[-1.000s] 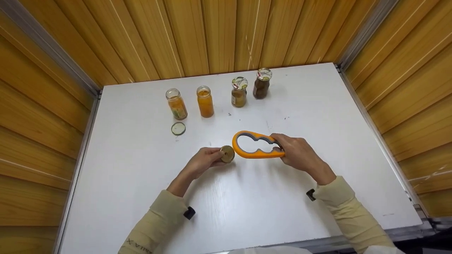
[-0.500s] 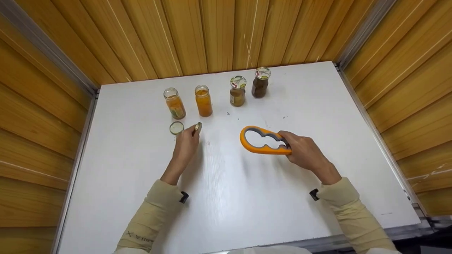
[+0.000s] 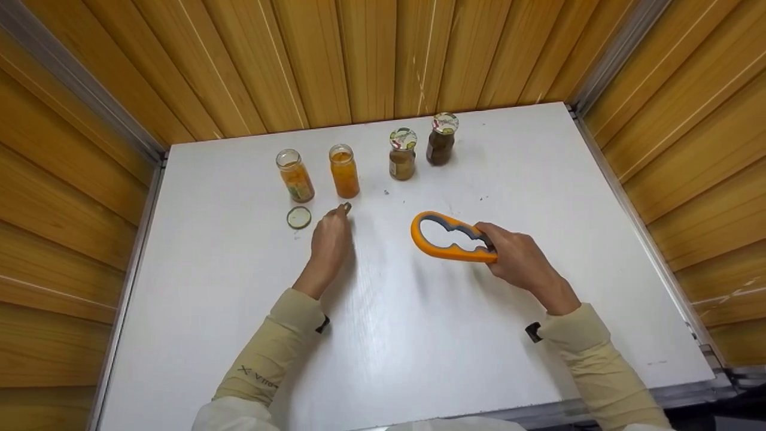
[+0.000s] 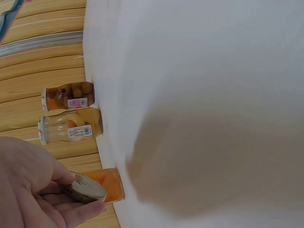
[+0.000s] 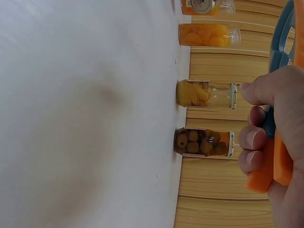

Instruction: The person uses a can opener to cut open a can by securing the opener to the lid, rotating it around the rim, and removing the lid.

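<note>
My left hand (image 3: 330, 239) pinches a round jar lid (image 4: 84, 188) between thumb and fingers, in front of an uncapped jar of orange fruit (image 3: 344, 173). Most of that lid is hidden by the hand in the head view. To its left stands a second uncapped orange jar (image 3: 296, 176), with another lid (image 3: 298, 217) lying on the table before it. My right hand (image 3: 519, 254) grips the handle end of an orange and grey jar opener (image 3: 455, 254), held over the table with nothing inside its loop.
Two capped jars stand farther back: one with pale fruit (image 3: 402, 157) and one with dark round fruit (image 3: 441, 143). Wood-look panels (image 3: 371, 60) enclose the back and sides of the white table (image 3: 395, 335). Small dark specks lie near the jars.
From beside the jar opener, my left hand has carried the lid away and up to the left, close to the second orange jar. My right hand with the opener has shifted slightly right.
</note>
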`<action>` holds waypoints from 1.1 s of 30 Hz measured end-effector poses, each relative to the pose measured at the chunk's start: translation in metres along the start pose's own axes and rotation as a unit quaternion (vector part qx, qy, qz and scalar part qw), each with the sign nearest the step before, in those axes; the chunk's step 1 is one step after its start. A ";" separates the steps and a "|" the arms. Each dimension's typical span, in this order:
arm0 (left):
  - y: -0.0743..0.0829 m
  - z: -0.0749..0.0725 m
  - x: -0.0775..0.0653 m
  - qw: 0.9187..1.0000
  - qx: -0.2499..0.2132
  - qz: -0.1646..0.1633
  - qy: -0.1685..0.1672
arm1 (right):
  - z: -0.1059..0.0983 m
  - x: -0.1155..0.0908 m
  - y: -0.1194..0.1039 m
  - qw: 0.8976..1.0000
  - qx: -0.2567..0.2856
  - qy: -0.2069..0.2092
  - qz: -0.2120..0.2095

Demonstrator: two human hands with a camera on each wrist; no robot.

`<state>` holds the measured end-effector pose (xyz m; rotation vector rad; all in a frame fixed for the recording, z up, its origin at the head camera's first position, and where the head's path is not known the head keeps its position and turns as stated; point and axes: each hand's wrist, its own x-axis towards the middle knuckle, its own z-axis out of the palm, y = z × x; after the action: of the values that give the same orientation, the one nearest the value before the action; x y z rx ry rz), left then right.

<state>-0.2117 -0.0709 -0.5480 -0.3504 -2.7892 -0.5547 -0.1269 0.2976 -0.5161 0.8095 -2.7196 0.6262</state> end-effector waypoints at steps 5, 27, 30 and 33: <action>0.002 0.013 -0.001 0.998 0.061 -0.007 -0.021 | 0.001 -0.002 -0.001 1.000 0.009 -0.004 0.004; -0.005 0.031 0.003 0.995 0.081 0.039 -0.037 | -0.004 -0.006 0.003 1.000 0.007 0.009 0.014; -0.007 0.033 0.004 0.996 0.074 0.041 -0.035 | -0.004 -0.007 0.003 1.000 0.010 0.007 0.019; -0.009 0.034 0.005 0.995 0.082 0.041 -0.027 | -0.005 -0.008 0.003 1.000 0.014 0.003 0.027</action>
<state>-0.2265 -0.0641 -0.5793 -0.4479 -2.8324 -0.2987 -0.1220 0.3057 -0.5153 0.7418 -2.7409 0.6782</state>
